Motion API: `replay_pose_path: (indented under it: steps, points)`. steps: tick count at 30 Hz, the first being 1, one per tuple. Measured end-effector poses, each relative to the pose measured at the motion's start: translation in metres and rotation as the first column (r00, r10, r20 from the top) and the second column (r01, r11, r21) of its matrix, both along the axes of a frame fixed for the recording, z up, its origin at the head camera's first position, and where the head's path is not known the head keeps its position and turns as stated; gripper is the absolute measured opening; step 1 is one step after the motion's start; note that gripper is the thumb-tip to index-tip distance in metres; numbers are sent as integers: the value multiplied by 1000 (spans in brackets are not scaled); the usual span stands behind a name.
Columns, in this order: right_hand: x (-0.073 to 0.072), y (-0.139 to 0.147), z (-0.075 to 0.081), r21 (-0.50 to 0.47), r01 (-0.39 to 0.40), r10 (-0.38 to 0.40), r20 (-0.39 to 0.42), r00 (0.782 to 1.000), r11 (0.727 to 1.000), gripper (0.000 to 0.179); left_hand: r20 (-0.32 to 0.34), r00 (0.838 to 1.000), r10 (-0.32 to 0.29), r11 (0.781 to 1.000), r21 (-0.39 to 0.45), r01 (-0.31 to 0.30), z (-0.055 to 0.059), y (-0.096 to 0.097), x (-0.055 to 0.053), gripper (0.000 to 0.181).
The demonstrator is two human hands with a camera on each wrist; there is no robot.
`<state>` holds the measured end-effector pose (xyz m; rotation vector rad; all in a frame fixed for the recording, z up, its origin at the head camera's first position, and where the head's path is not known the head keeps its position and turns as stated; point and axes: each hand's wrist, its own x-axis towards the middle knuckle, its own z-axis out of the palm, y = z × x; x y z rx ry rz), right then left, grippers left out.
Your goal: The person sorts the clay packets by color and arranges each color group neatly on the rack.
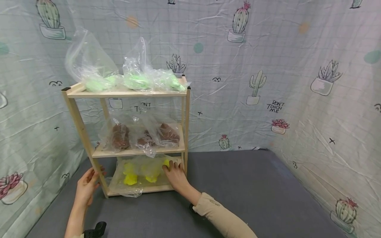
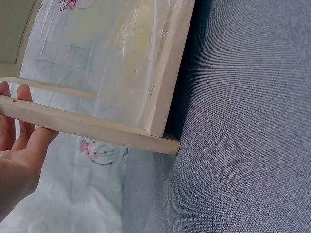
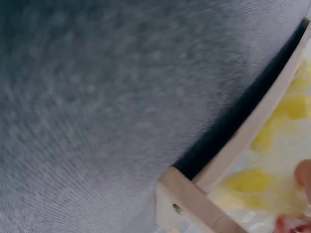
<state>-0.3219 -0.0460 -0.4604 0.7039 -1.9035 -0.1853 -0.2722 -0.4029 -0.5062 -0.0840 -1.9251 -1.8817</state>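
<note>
My left hand (image 1: 87,185) grips the left front post (image 2: 73,120) of a small wooden three-tier shelf rack (image 1: 128,152), thumb and fingers on opposite sides of the wood. On the bottom tier lie clear plastic bags with bright yellow contents (image 1: 130,178). My right hand (image 1: 177,177) reaches in at that tier's right end, its fingers spread over the rightmost yellow bag (image 3: 250,180). In the right wrist view only a few fingertips (image 3: 303,174) show at the edge, close over the bag and apart from each other.
Clear bags with brown contents (image 1: 120,136) lie on the middle tier, and bags with pale green contents (image 1: 138,81) on the top tier. The rack stands on a dark grey cloth surface (image 1: 238,191). Cactus-print curtains (image 1: 214,82) hang behind and at both sides.
</note>
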Motion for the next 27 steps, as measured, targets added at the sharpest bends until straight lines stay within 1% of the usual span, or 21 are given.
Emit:
replay_pose_path:
  steps: [3, 5, 7, 10, 13, 16, 19, 22, 25, 27]
  points:
    - [6, 1, -2, 69, 41, -48, 116, 992, 997, 15, 25, 1000, 16, 1000, 11, -16, -4, -3, -4, 46]
    - [10, 3, -2, 117, 53, -75, 194, 978, 992, 14, 30, 999, 18, 1000, 20, -19, -5, -3, -4, 47]
    - [13, 4, -3, 156, 52, -90, 250, 964, 986, 15, 31, 999, 16, 1000, 20, -17, -4, -3, -4, 47]
    - [19, 6, -3, 178, 14, -65, 281, 957, 984, 14, 31, 999, 17, 1000, 20, -18, -4, -3, -4, 47]
    - [25, 8, -4, 200, -28, -32, 286, 958, 979, 10, 18, 1000, 11, 1000, 25, -12, -4, -3, -4, 48]
    - [30, 11, -6, 229, -57, -9, 278, 961, 972, 12, -3, 1000, 3, 1000, 28, -3, -4, -3, -3, 49]
    - [34, 13, -6, 252, -72, -4, 290, 957, 965, 20, -17, 1000, 10, 1000, 17, -10, -3, -2, -3, 48]
    - [36, 15, -6, 261, -81, -14, 343, 939, 962, 26, -21, 1000, 18, 1000, 6, -18, -2, -2, -2, 47]
    - [36, 16, -6, 260, -91, -29, 422, 906, 961, 30, -13, 1000, 14, 1000, 10, -14, -3, -2, -3, 47]
    - [35, 17, -7, 259, -96, -35, 458, 888, 961, 32, -2, 1000, 9, 1000, 20, -9, -3, -2, -3, 48]
